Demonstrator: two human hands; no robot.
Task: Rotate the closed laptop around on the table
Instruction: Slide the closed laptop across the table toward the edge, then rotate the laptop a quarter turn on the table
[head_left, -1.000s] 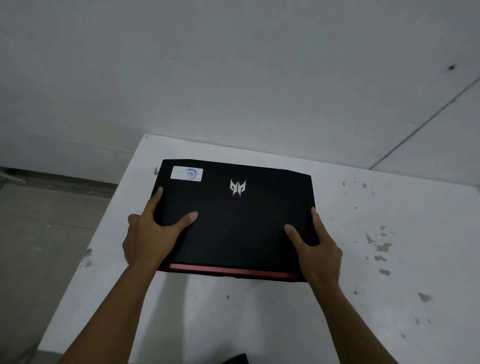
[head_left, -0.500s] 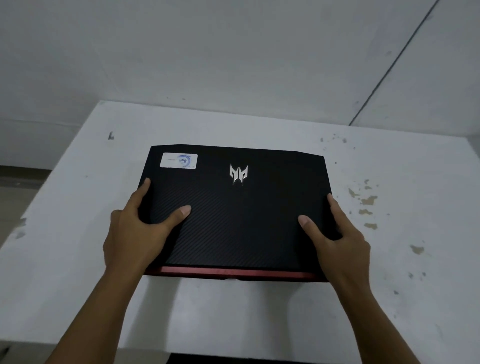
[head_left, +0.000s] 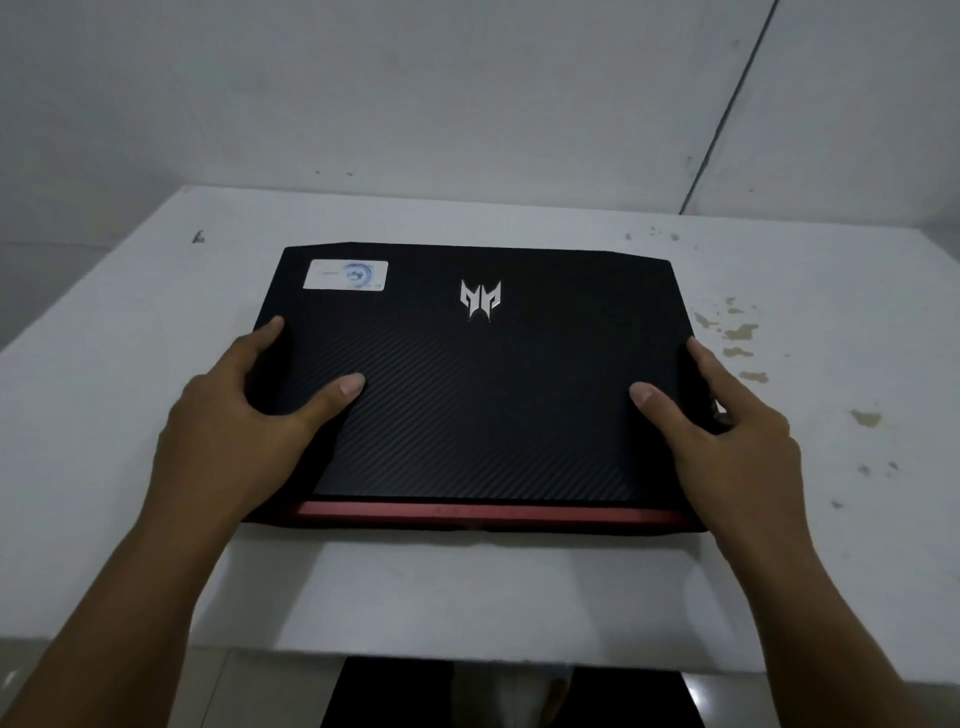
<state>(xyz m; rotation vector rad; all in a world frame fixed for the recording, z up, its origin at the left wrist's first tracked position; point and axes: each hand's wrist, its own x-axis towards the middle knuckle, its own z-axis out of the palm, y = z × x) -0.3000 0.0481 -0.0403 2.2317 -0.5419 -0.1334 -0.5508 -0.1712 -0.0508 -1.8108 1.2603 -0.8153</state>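
A closed black laptop (head_left: 483, 395) with a silver logo, a white sticker at its far left corner and a red strip along its near edge lies flat on the white table (head_left: 104, 374). My left hand (head_left: 244, 410) grips its left side, thumb on the lid and fingers wrapped over the edge. My right hand (head_left: 727, 431) grips the right side the same way, thumb on top. The laptop's edges run square to the table's front edge.
The table's right part carries brownish chipped stains (head_left: 743, 332). A grey wall (head_left: 467, 93) rises right behind the table. The table's near edge (head_left: 467, 654) sits close to my body, with dark floor below it.
The laptop has turned from a slight slant to lie square with the table, and sits more toward the table's middle. Both hands keep the same grip. The view has moved closer.
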